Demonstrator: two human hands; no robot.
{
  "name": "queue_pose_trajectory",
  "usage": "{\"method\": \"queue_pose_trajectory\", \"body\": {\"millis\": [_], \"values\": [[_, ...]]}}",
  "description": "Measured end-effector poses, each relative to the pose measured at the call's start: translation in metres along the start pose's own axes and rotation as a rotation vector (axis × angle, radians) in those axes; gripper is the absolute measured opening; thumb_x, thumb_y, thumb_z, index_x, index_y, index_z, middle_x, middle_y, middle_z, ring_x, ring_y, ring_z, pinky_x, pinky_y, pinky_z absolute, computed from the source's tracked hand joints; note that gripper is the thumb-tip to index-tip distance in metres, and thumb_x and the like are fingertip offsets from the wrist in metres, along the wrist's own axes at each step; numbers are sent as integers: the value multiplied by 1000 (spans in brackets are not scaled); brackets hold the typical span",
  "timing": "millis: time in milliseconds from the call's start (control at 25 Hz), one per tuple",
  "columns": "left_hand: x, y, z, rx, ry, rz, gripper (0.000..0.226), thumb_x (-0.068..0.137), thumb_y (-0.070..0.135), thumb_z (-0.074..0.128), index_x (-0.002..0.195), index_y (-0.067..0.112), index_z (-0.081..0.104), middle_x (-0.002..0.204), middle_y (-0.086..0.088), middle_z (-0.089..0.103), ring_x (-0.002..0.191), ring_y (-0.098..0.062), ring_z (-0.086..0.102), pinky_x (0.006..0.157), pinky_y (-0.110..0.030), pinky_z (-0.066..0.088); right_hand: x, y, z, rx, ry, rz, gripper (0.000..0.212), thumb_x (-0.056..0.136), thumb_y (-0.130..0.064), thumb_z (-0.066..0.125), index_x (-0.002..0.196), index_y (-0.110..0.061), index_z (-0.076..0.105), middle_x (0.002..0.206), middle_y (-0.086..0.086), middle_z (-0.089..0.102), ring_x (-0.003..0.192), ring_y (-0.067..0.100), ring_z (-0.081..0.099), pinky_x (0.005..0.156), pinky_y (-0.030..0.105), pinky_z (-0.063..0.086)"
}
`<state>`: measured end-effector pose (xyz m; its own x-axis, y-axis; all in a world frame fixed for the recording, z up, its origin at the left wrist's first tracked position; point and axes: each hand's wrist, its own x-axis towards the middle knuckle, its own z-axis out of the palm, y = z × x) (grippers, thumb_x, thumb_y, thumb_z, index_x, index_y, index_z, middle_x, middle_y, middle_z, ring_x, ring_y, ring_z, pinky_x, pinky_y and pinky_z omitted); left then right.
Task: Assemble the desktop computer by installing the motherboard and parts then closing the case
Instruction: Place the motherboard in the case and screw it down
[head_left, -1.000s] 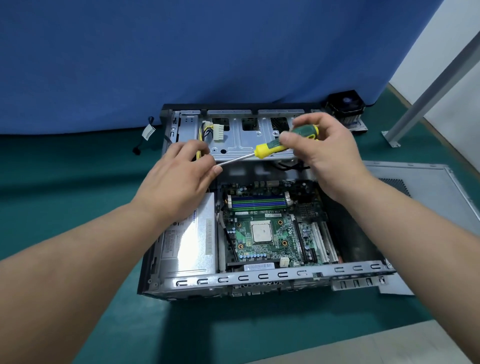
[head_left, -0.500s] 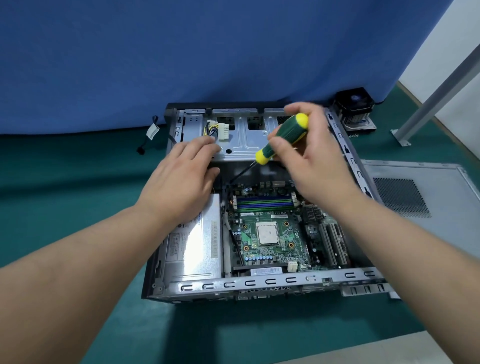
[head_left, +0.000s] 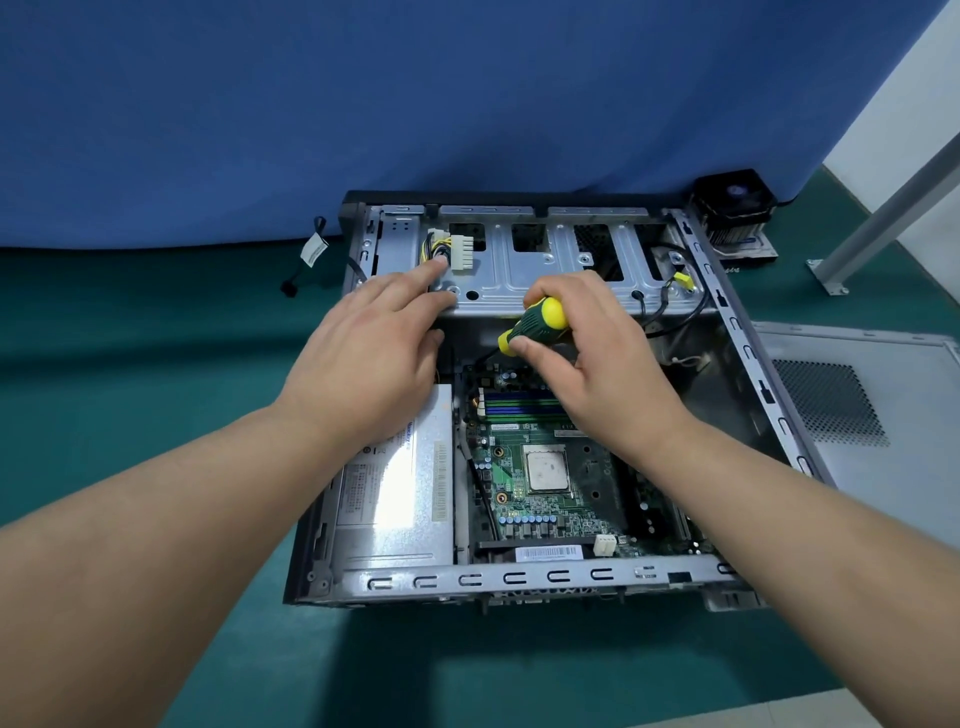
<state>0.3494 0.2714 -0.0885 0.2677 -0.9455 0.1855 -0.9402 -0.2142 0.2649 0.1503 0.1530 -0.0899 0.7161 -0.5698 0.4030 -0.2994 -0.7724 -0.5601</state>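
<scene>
One screwdriver (head_left: 535, 325), pinched in the right hand (head_left: 597, 364), slants down-left toward the motherboard's (head_left: 540, 467) far edge; the left hand (head_left: 374, 353), fingers straight, rests beside it on the drive cage (head_left: 524, 280).

My left hand (head_left: 371, 345) reaches forward, fingers straight and relaxed. My right hand (head_left: 592, 353) curls its fingers around a screwdriver (head_left: 537, 322) handle.
</scene>
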Motion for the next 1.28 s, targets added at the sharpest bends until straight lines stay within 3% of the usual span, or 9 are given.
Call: {"method": "queue_pose_trajectory", "body": {"millis": [640, 880, 1040, 1120, 1280], "values": [[0, 0, 0, 16, -12, -6, 44, 103, 28, 49, 146, 24, 53, 165, 12, 31, 146, -16, 34, 119, -33, 24, 2, -1, 5, -6, -1, 28, 30, 94, -20, 72, 120, -11, 58, 115, 2, 51, 96, 5, 44, 88, 4, 30], [0, 2, -2, 20, -20, -7, 44, 103, 26, 48, 146, 23, 53, 166, 11, 30, 147, -17, 33, 120, -34, 24, 10, -12, 0, -165, -41, 56, 34, 96, -33, 69, 120, -10, 59, 114, 5, 53, 91, 20, 53, 79, 30, 43], [0, 2, -2, 23, -20, -5, 45, 102, 26, 47, 147, 22, 53, 166, 10, 30, 147, -18, 33, 121, -34, 23, 16, -17, -4, -272, -134, 7, 31, 101, -32, 61, 120, -10, 53, 118, 5, 50, 86, 17, 46, 72, 24, 29], [1, 1, -2, 23, -19, -1, 45, 102, 26, 48, 147, 22, 53, 166, 10, 31, 147, -18, 34, 121, -35, 24, 20, -19, -6, -306, -175, -15, 31, 101, -32, 60, 120, -9, 52, 118, 6, 49, 89, 18, 46, 74, 21, 26], [1, 1, -2, 19, -18, 0, 45, 102, 26, 49, 146, 22, 53, 166, 10, 31, 147, -19, 34, 121, -35, 24, 31, -26, -7, -452, -245, -91, 35, 102, -36, 56, 119, -5, 50, 118, 11, 50, 102, 28, 54, 90, 33, 42]]}}
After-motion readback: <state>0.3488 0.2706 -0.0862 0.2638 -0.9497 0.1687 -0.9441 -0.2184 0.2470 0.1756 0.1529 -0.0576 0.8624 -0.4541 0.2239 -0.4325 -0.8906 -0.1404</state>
